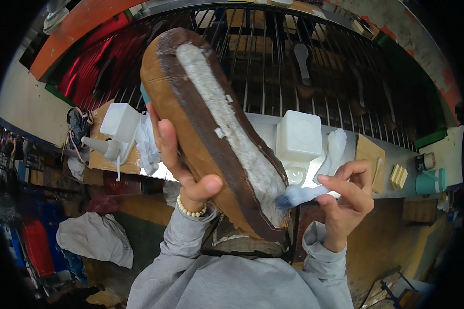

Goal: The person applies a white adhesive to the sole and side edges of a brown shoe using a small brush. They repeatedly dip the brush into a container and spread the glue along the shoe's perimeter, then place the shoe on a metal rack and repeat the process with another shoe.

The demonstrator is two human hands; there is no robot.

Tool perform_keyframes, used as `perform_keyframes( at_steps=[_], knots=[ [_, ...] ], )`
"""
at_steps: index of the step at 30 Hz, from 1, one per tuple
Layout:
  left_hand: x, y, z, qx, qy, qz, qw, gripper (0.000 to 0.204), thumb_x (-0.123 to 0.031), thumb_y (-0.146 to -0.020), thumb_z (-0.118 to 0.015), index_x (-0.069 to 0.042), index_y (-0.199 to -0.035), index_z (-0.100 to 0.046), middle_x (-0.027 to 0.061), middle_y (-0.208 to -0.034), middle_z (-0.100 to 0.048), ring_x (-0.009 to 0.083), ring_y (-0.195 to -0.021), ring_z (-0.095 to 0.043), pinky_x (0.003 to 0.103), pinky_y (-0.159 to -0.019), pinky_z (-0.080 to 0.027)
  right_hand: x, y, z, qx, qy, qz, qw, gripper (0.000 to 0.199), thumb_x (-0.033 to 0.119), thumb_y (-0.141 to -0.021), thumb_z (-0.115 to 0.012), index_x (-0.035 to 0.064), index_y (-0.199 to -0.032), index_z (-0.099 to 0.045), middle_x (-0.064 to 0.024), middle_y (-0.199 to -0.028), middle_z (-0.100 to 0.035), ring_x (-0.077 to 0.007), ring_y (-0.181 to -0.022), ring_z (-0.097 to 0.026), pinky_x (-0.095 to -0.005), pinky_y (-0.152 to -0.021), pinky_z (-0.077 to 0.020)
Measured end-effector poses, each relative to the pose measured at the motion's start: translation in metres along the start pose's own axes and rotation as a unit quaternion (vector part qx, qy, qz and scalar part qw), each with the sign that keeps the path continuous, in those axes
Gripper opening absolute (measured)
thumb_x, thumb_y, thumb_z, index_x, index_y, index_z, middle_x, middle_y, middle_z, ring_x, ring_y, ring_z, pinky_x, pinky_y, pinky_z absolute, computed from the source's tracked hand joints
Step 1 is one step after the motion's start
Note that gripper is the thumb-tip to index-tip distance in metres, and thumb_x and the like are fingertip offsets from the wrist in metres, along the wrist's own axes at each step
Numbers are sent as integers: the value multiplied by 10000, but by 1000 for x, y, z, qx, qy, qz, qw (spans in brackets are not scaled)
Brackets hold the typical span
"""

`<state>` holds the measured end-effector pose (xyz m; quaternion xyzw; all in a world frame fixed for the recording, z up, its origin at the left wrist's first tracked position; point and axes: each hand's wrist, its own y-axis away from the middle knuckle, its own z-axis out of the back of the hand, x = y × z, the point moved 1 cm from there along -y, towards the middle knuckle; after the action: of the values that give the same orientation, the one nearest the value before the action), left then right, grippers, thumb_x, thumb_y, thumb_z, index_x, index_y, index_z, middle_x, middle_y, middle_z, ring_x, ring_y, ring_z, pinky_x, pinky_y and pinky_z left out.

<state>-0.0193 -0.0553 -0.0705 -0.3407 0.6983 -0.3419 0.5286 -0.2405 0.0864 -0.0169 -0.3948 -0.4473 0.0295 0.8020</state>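
A brown shoe upper [201, 154], stretched in shoe shape with its bottom facing me, is tilted across the middle of the view. Its underside has a dark brown folded border around a pale grey filler strip [216, 103]. My left hand [188, 180] grips the shoe from the left side, thumb on the brown wall and other fingers partly hidden behind it. My right hand [348, 201] pinches a brush [299, 196] with a whitish handle. Its dark bristles touch the underside at the lower right end, by the dark border.
Beyond the shoe runs a barred rack [263, 77] with a grey sole [302, 62] on it. Along the metal ledge stand a white plastic container [299, 135], another white container [120, 120], yellowish blocks [398, 176] and a teal mug [430, 182]. A white sack [95, 238] lies lower left.
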Motion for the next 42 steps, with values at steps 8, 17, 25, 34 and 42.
perform_keyframes(
  at_steps=[8,17,25,34,42],
  knots=[
    [-4,-13,9,192,-201,-303,912,759,-500,-839,-690,-397,-1508,-346,147,-1618,-206,556,-1458,-134,665,-1179,-227,22,-31,-21,-12,45,74,996,453,218,-536,-948,155,-968,-825,5,-883,-479,-133,-766,-467,-267,-647,-356],
    [-30,-7,-12,199,-195,-287,917,730,-407,-836,-697,-439,-1478,-350,101,-1589,-239,565,-1429,-192,662,-1148,-288,26,-57,-23,-66,55,97,992,435,175,-537,-945,125,-950,-818,4,-892,-461,-138,-784,-463,-272,-651,-362],
    [-37,-7,-20,201,-179,-283,921,726,-324,-833,-703,-476,-1451,-354,60,-1563,-269,572,-1402,-244,659,-1120,-342,33,-72,-10,-81,82,135,984,384,168,-604,-907,65,-956,-796,-18,-923,-459,-145,-813,-460,-265,-687,-366],
    [-45,-4,-26,206,-168,-278,923,745,-231,-829,-710,-517,-1420,-358,15,-1533,-302,581,-1373,-303,656,-1090,-403,33,-77,-6,-95,69,97,988,334,259,-777,-833,-8,-962,-754,-56,-961,-457,-173,-893,-464,-286,-795,-391],
    [-45,1,-27,186,-170,-259,932,782,-149,-826,-716,-554,-1393,-362,-26,-1507,-332,589,-1347,-355,654,-1062,-458,9,-88,5,6,-27,186,982,471,269,-495,-938,119,-926,-824,2,-886,-471,-124,-761,-450,-244,-628,-334]
  ],
)
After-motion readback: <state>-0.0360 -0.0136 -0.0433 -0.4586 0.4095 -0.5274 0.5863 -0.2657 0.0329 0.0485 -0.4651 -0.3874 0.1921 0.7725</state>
